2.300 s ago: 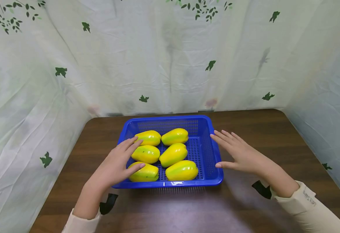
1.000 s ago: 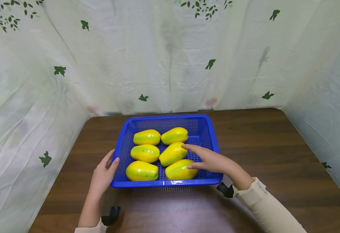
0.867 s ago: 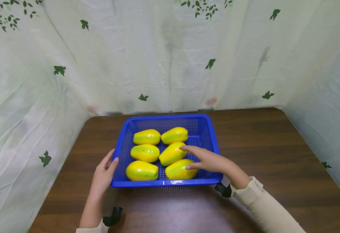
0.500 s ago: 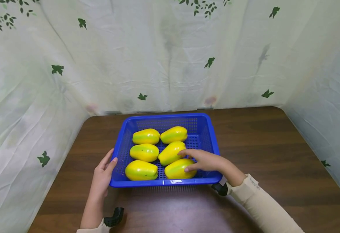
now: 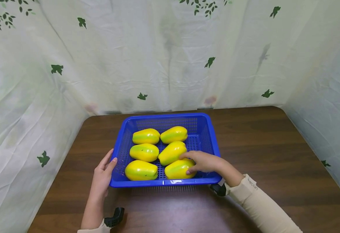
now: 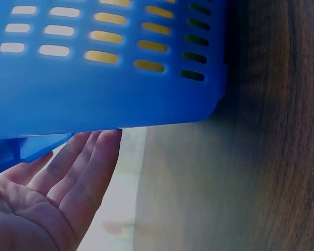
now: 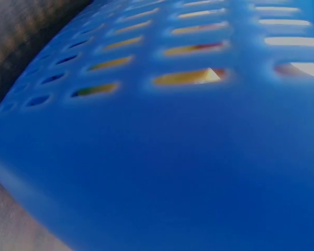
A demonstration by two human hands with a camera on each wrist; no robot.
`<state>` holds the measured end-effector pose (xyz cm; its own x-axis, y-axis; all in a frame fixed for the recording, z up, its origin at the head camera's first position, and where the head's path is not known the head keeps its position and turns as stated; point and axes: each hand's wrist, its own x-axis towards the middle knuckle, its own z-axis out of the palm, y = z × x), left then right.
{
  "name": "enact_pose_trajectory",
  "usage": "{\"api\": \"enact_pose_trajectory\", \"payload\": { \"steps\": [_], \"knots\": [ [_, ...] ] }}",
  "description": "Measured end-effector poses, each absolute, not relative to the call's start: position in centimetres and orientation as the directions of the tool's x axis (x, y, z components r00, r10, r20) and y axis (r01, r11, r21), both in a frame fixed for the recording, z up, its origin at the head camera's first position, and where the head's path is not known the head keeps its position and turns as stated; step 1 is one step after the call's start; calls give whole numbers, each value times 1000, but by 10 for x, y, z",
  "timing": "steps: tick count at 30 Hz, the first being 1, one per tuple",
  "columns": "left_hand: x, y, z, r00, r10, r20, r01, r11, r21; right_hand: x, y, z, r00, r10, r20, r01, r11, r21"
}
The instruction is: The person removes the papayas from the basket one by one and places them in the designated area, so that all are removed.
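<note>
In the head view, the basket [image 5: 164,183] sits at the lower centre of the frame on the table [image 5: 260,139], six yellow-green fruits inside it in two columns. The fruit [image 5: 176,171] at the basket's lower right is the one being handled. The right hand [image 5: 205,162] holds it from above, thumb on the lower side and fingers bent over the upper side, narrowed to its girth; this seems chosen because the neighbour [image 5: 172,153] above it leaves only a slim gap. The right wrist view cannot confirm that hold (it shows just slotted blue wall with yellow behind it).

The left hand [image 5: 101,176] stays out of the fruits, at the basket's left edge: thumb at the rim, long fingers fairly straight along the outside. In the left wrist view, at lower left, the fingertips meet the blue wall. That placing looks meant to steady the basket, a light touch more than a clench.

The fruits lie on their sides, mostly lengthwise across the frame, probably since their rounded shape rests best that way. A bare strip of basket floor [image 5: 192,142] shows at right.
</note>
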<state>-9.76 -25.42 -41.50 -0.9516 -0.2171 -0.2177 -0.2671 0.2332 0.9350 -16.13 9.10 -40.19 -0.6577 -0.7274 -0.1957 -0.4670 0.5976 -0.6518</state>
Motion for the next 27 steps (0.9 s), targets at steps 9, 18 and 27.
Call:
{"api": "enact_pose_trajectory", "payload": {
  "steps": [9,18,27],
  "knots": [
    [-98,-254,-416,-948,-230,-222,-274,228,934,-160,93,-400,-646,-755,-118,-525,550,-650],
    [-98,-254,-416,-946,-238,-221,-274,216,937,-158,100,-393,-644,-761,-74,-544,524,-656],
    [-99,-254,-415,-942,-243,-231,-282,200,938,-155,110,-386,-688,-726,-1,-506,481,-716]
  ]
}}
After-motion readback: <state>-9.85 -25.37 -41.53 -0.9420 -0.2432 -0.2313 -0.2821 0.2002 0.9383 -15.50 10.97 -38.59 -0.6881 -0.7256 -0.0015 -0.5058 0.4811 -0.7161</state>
